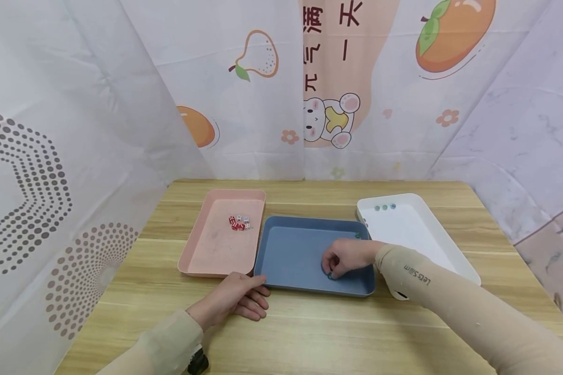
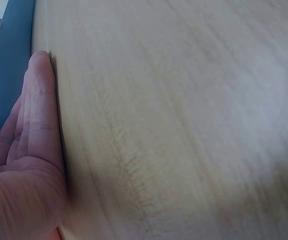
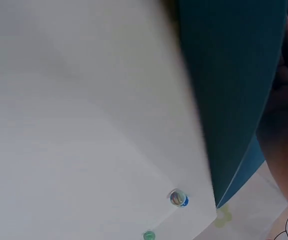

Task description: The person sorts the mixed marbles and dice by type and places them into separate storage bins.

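Observation:
Inside the blue tray [image 1: 300, 245], my right hand [image 1: 344, 258] is lowered with its fingers curled, pinching a small bluish-green marble [image 1: 330, 276] near the tray's floor. The right wrist view shows that hand only darkly, past the tray wall. A green marble [image 1: 358, 235] lies in the tray's far right corner. My left hand [image 1: 236, 296] rests at the front left corner of the blue tray, thumb at the rim and straight fingers along its outer front wall. In the left wrist view these fingers [image 2: 41, 110] lie beside the wall on the wooden table.
On the right stands a white tray [image 1: 417, 234] with several marbles, among them a clear one [image 3: 178, 198], at its far end. To the left, a pink tray [image 1: 220, 252] holds red dice [image 1: 235, 226] and white dice [image 1: 246, 220]. Patterned curtains [image 1: 262, 120] enclose the table [image 1: 309, 333].

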`<state>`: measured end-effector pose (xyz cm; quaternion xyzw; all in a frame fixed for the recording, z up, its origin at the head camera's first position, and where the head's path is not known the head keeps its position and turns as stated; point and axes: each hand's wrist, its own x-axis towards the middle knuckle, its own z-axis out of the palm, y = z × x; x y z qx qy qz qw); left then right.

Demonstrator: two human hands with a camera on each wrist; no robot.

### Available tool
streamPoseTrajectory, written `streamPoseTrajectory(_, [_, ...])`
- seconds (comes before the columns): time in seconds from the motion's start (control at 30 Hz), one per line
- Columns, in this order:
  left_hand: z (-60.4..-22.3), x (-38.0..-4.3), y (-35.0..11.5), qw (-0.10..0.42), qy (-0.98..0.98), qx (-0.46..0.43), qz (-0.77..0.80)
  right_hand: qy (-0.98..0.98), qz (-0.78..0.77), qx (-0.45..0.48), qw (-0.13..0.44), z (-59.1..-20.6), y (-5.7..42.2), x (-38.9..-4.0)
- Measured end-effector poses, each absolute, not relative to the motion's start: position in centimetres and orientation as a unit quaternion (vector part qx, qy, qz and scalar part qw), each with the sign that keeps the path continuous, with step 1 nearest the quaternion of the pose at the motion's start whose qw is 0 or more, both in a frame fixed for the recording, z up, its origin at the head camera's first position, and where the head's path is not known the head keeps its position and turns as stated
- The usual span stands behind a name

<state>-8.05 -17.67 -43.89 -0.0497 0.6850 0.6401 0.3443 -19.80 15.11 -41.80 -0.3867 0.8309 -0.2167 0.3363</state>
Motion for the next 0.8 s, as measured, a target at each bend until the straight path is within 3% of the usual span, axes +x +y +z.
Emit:
streamPoseTrajectory(0.5, [-43.7, -8.0, -17.6, 0.345, 0.685, -0.049, 0.639, 0.834, -0.270, -0.370, 0.308, -41.0, 16.3, -20.2])
streamPoseTrajectory(0.8, [-43.8, -8.0, -17.6, 0.342, 0.687, -0.050, 0.639, 0.821, -0.364, -0.306, 0.317, -40.1, 17.9, -20.9])
